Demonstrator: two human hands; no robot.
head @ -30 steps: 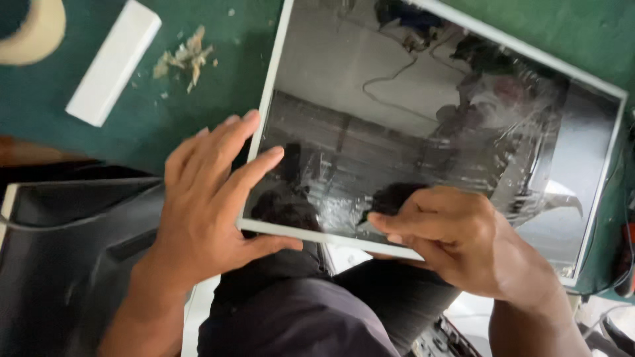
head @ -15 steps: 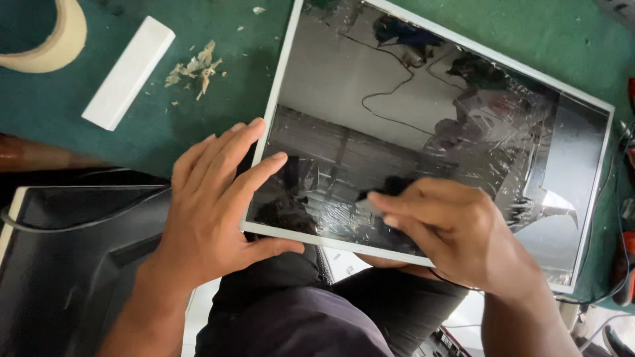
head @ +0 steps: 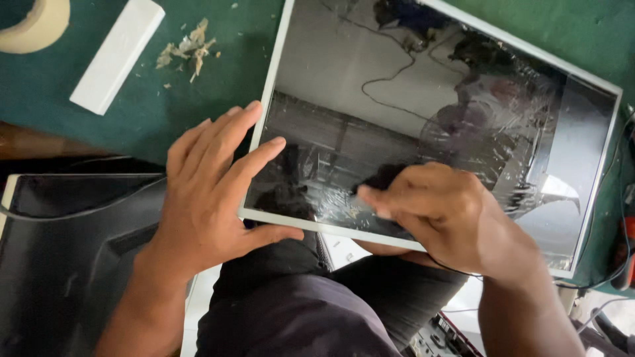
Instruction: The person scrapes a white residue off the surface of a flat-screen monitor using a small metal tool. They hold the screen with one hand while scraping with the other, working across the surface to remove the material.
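A flat display panel (head: 370, 86) with a pale metal frame lies tilted on a green work surface, its glossy face mirroring a ceiling and a cord. My left hand (head: 211, 192) grips the panel's near left corner, fingers spread flat on the glass and thumb under the frame edge. My right hand (head: 443, 211) presses down on the near middle of the glass, fingers bunched together; whether they pinch anything is hidden. Wrinkled, smeared film or residue shows on the glass around and to the right of that hand.
A white rectangular block (head: 119, 53), a roll of tape (head: 33, 23) and some torn scraps (head: 188, 46) lie on the green surface (head: 132, 125) at upper left. A black monitor housing (head: 59, 251) sits at lower left. My dark-clothed knees (head: 297, 311) are below the panel. Cables (head: 622, 225) run along the right edge.
The view has shifted slightly; the panel sits a little further right and lower in frame. My right hand has crept leftward across the glass. My left hand keeps its hold on the corner.
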